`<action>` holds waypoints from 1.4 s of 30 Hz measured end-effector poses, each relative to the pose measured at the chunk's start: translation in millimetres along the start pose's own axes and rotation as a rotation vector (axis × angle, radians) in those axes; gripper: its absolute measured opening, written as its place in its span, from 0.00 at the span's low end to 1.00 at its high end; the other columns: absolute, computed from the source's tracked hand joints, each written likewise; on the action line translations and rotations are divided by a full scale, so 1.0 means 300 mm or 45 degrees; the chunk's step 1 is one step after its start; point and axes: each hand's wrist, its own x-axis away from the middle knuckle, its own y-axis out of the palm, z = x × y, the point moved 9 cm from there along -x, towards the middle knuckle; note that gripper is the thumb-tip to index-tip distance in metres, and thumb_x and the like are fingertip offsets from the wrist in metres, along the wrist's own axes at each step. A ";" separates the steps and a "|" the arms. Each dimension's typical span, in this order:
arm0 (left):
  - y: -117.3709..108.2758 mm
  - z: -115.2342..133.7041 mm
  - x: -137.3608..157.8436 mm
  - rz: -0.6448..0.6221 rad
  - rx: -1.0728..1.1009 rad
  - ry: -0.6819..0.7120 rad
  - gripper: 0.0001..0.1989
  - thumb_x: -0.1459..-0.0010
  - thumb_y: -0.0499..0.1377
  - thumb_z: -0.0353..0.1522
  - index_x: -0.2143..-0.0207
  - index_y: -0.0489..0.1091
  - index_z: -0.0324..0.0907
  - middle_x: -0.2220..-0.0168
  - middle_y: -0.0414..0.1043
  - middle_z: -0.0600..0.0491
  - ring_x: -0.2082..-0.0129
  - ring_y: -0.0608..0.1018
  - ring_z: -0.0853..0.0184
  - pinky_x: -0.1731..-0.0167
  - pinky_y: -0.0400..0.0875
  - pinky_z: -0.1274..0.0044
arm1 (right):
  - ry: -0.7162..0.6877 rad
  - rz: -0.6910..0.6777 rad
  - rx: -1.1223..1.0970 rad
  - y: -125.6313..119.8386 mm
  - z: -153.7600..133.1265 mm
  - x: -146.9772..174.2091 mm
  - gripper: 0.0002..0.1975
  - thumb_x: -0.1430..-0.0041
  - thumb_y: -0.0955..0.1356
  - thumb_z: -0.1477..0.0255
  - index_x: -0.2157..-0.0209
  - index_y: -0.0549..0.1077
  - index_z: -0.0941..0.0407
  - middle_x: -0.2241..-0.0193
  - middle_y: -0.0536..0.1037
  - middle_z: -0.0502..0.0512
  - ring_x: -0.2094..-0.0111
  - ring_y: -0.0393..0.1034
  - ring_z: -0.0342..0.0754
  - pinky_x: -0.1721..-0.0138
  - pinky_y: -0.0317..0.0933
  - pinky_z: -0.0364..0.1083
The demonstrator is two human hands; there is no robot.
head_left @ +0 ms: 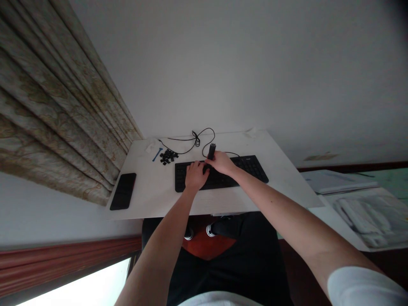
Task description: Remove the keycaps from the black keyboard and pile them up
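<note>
White desk (pixel 159 195): right hand (pixel 222 162) holds dark tool (pixel 211 151) at keyboard (pixel 219 181).

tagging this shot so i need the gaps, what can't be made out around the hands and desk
In the head view:
Keys under the left hand: hidden by it.
Lower end of the black tool: lost behind the right hand and against the dark keyboard.
Markings on the small black pieces: too small.
Curtain: cut off by the picture's edge.
</note>
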 end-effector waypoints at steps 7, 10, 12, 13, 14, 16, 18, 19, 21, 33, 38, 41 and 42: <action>0.012 0.007 0.000 0.005 -0.098 0.036 0.19 0.29 0.49 0.42 0.44 0.69 0.43 0.51 0.72 0.43 0.47 0.71 0.52 0.49 0.63 0.63 | -0.168 0.032 -0.153 0.003 -0.010 0.036 0.05 0.40 0.72 0.70 0.66 0.77 0.58 0.73 0.80 0.53 0.72 0.74 0.48 0.68 0.61 0.43; 0.019 0.004 -0.001 -0.014 -0.112 0.036 0.20 0.29 0.49 0.42 0.43 0.69 0.44 0.50 0.72 0.43 0.47 0.71 0.52 0.48 0.63 0.63 | -0.188 0.053 -0.247 0.011 0.007 0.051 0.06 0.39 0.71 0.68 0.65 0.77 0.58 0.72 0.81 0.54 0.70 0.76 0.49 0.67 0.64 0.44; 0.020 0.005 -0.001 -0.027 -0.121 0.034 0.20 0.29 0.48 0.43 0.43 0.68 0.44 0.50 0.72 0.43 0.47 0.71 0.52 0.48 0.63 0.63 | -0.205 0.056 -0.274 0.015 0.011 0.054 0.07 0.38 0.71 0.68 0.64 0.78 0.58 0.71 0.81 0.55 0.70 0.76 0.49 0.66 0.64 0.44; 0.020 0.007 -0.002 -0.031 -0.126 0.033 0.20 0.29 0.48 0.42 0.43 0.68 0.44 0.50 0.72 0.43 0.47 0.71 0.52 0.48 0.64 0.63 | -0.209 0.053 -0.271 0.016 0.010 0.053 0.07 0.38 0.71 0.68 0.63 0.78 0.57 0.71 0.81 0.54 0.70 0.76 0.49 0.66 0.64 0.44; 0.019 0.009 -0.003 -0.035 -0.133 0.032 0.20 0.29 0.48 0.42 0.43 0.68 0.44 0.50 0.72 0.43 0.47 0.71 0.52 0.49 0.64 0.63 | -0.208 0.050 -0.252 0.016 0.007 0.049 0.06 0.38 0.71 0.69 0.63 0.78 0.57 0.71 0.81 0.54 0.70 0.76 0.48 0.66 0.64 0.44; 0.016 0.016 -0.008 -0.036 -0.155 0.029 0.19 0.29 0.49 0.41 0.43 0.68 0.43 0.49 0.72 0.42 0.47 0.71 0.52 0.49 0.64 0.63 | -0.182 0.046 -0.179 0.010 0.000 0.034 0.05 0.39 0.72 0.70 0.65 0.78 0.57 0.72 0.80 0.54 0.70 0.75 0.49 0.66 0.63 0.44; 0.014 0.022 -0.015 -0.036 -0.176 0.024 0.19 0.30 0.50 0.40 0.43 0.68 0.42 0.49 0.72 0.42 0.46 0.71 0.52 0.49 0.64 0.62 | -0.135 0.030 -0.093 0.004 -0.008 0.015 0.04 0.41 0.72 0.71 0.67 0.77 0.57 0.72 0.80 0.54 0.70 0.75 0.49 0.66 0.62 0.43; 0.014 0.024 -0.019 -0.039 -0.181 0.021 0.18 0.30 0.50 0.40 0.44 0.68 0.42 0.49 0.72 0.42 0.46 0.71 0.51 0.49 0.64 0.62 | -0.114 0.015 -0.057 0.001 -0.012 0.006 0.04 0.41 0.72 0.72 0.69 0.77 0.57 0.72 0.80 0.55 0.70 0.74 0.49 0.66 0.61 0.43; 0.014 0.025 -0.024 -0.042 -0.175 0.018 0.18 0.30 0.50 0.40 0.44 0.68 0.42 0.50 0.72 0.42 0.46 0.71 0.52 0.49 0.64 0.62 | -0.089 -0.024 -0.011 0.001 -0.022 -0.007 0.05 0.41 0.72 0.72 0.71 0.76 0.57 0.73 0.79 0.55 0.71 0.73 0.48 0.67 0.60 0.43; 0.011 0.016 -0.017 -0.057 -0.115 0.030 0.18 0.28 0.48 0.41 0.45 0.68 0.45 0.49 0.73 0.45 0.47 0.71 0.54 0.49 0.63 0.63 | -0.131 0.009 0.027 0.009 -0.039 0.017 0.05 0.39 0.69 0.73 0.66 0.78 0.58 0.71 0.80 0.56 0.69 0.74 0.49 0.66 0.61 0.44; 0.011 0.018 -0.015 -0.050 -0.107 0.038 0.18 0.28 0.47 0.41 0.44 0.68 0.44 0.49 0.73 0.44 0.47 0.71 0.53 0.49 0.63 0.62 | -0.181 0.022 -0.003 0.002 -0.045 0.014 0.05 0.39 0.71 0.72 0.69 0.78 0.57 0.72 0.80 0.56 0.69 0.75 0.50 0.66 0.61 0.44; 0.011 0.018 -0.015 -0.049 -0.092 0.041 0.19 0.28 0.47 0.42 0.44 0.68 0.44 0.49 0.73 0.43 0.47 0.71 0.52 0.49 0.63 0.62 | -0.181 0.022 0.004 0.002 -0.042 0.011 0.05 0.38 0.70 0.73 0.68 0.78 0.57 0.72 0.80 0.56 0.69 0.75 0.50 0.66 0.61 0.44; 0.012 0.018 -0.016 -0.050 -0.090 0.042 0.18 0.28 0.47 0.41 0.44 0.67 0.44 0.49 0.73 0.43 0.47 0.71 0.52 0.49 0.63 0.62 | -0.179 0.027 0.004 0.003 -0.040 0.011 0.05 0.38 0.70 0.73 0.68 0.78 0.57 0.71 0.81 0.56 0.69 0.76 0.50 0.65 0.62 0.44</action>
